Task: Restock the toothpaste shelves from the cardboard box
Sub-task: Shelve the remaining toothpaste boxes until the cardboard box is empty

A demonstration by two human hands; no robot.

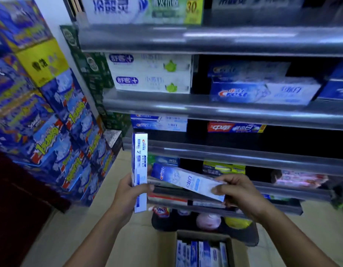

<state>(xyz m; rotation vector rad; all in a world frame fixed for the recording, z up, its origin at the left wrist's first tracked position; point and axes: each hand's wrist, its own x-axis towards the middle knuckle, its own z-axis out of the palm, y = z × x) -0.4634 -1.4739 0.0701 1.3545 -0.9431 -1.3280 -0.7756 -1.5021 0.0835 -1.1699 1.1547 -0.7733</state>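
Two Crest cartons in hand, one per hand.

Left hand (128,191): fingers curled round the lower half of the upright carton (139,166), held on end, logo near its top.

Right hand (240,191): thumb and fingers pinch the right end of the slanted carton (183,180). Its logo end points up-left toward the upright one, in front of the lower shelves.

Box (202,235): on the floor below the hands, open, with more blue-and-white cartons packed standing inside.

Step in hand, as judged: getting a carton onto a shelf beside its own kind.

Matching stock: Crest stack (263,89) on the second shelf down, right of centre; smaller Crest row (159,123) one shelf lower, to the left.

Handling advice:
- Turn the carton level, logo face outward and reading the right way, like those on the shelves.
- Lift its end over the raised front rail (224,110) before sliding it in.
- Square it on or beside its fellows so no end overhangs.
- Shelve one at a time, keeping the other held clear.

Appearance: long, slim card cartons, white with blue ends, red-and-blue Crest logo, Chinese lettering. Edges look sharp, with no dents visible. Probably light and stiff, and likely to crush if squeezed hard.
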